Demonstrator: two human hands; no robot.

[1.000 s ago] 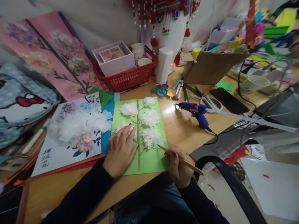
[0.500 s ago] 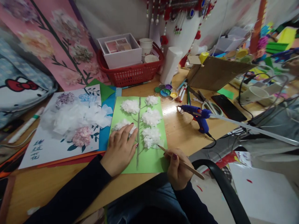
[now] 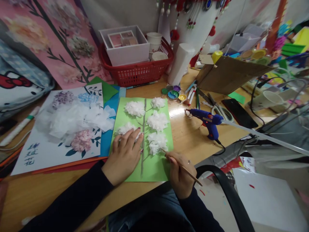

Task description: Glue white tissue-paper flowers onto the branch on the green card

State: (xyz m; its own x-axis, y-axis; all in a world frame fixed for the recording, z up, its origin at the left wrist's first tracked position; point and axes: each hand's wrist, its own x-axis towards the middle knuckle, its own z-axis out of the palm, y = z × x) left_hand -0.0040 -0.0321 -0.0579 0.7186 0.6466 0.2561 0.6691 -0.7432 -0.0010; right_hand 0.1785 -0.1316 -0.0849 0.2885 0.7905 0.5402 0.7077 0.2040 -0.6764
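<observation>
A green sheet [image 3: 154, 170] lies on the table, with a grey painted stem and several white tissue flowers. My left hand [image 3: 124, 154] rests flat on its left side with fingers spread, partly over the lower left flower [image 3: 126, 128]. In my right hand [image 3: 181, 174], at the sheet's lower right edge, is a thin wooden stick [image 3: 191, 175]. Its tip touches the bottom of the lower right flower [image 3: 157, 142]. White tissue pieces [image 3: 70, 120] lie on a decorated white sheet [image 3: 53, 158] to the left.
A blue glue gun [image 3: 207, 120] stands right of the green sheet, its cord trailing off the table edge. Behind are paint pots [image 3: 173, 94], markers, scissors [image 3: 220, 108], a phone [image 3: 238, 112] and a red basket [image 3: 137, 74]. A black chair arm [image 3: 227, 190] is at the lower right.
My right hand has turned and shifted slightly left with the stick, whose far end now sits further left. My left hand stays on the sheet. The view has shifted a little.
</observation>
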